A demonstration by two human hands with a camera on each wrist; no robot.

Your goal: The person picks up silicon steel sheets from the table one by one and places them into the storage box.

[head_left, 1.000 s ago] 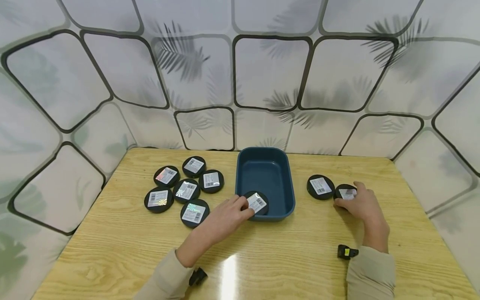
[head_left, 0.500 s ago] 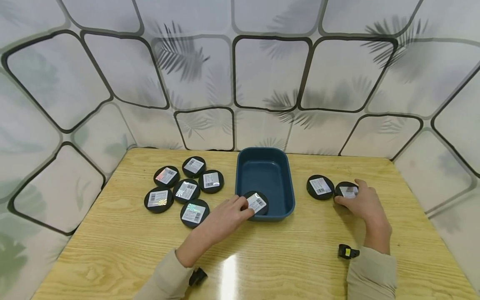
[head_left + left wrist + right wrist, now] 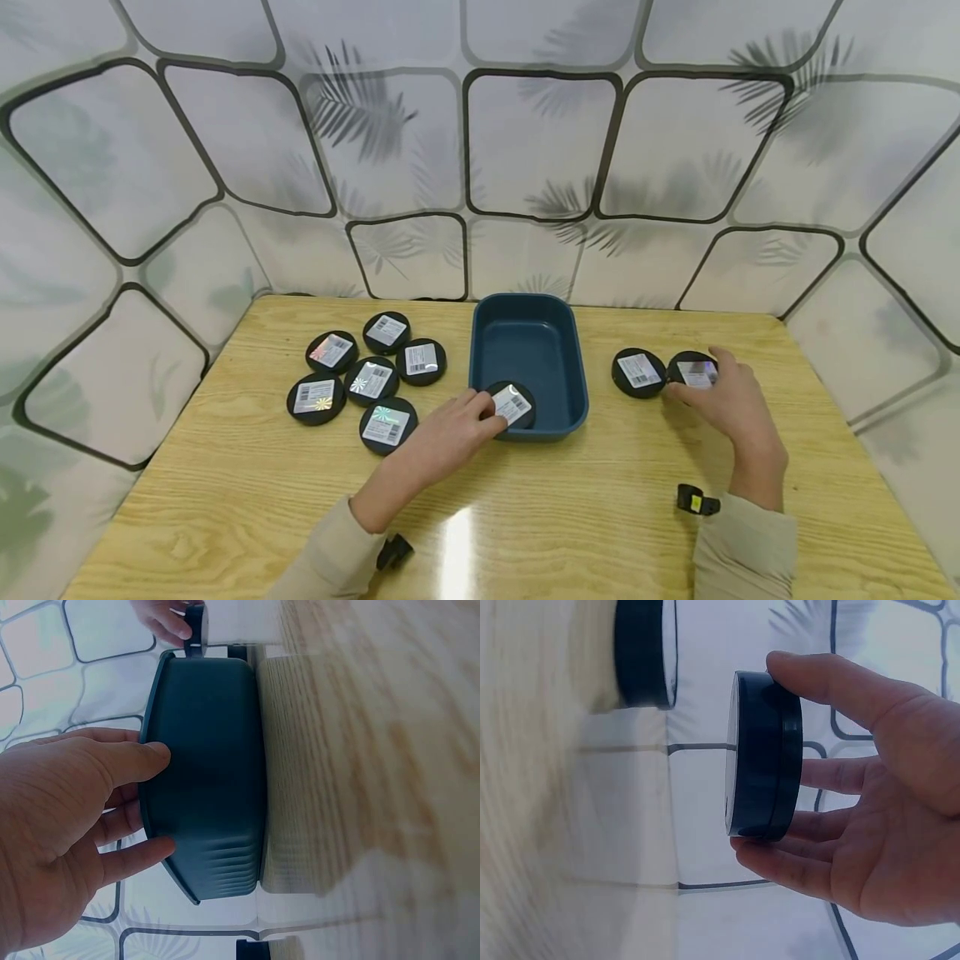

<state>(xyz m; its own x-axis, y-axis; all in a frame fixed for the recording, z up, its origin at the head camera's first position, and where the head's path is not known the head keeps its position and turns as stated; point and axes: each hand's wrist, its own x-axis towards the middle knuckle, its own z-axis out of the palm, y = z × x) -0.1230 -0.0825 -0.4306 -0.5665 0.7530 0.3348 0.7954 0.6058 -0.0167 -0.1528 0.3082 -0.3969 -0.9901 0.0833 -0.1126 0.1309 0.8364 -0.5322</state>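
My right hand (image 3: pixel 735 400) holds a flat, round black container (image 3: pixel 769 757) by its edge, with thumb and fingertips on opposite sides. A white barcode label covers its top face, and it is off the table. Just left of it lies a matching container (image 3: pixel 639 372). My left hand (image 3: pixel 453 433) grips the rim of a blue plastic bin (image 3: pixel 202 780) at its near-left corner, thumb outside and some fingers over the edge. Inside that corner sits another round container (image 3: pixel 513 406), partly covered by the fingers; the bin wall hides it in the left wrist view.
Several more round black containers (image 3: pixel 371 380) lie in a group on the left of the wooden table (image 3: pixel 570 517). Patterned cloth walls (image 3: pixel 540 142) rise behind the table and at both sides. Black camera mounts (image 3: pixel 697 500) stick out at the wrists.
My right hand has raised the round container off the table, so more of its label shows. My left hand and the bin have stayed in place.
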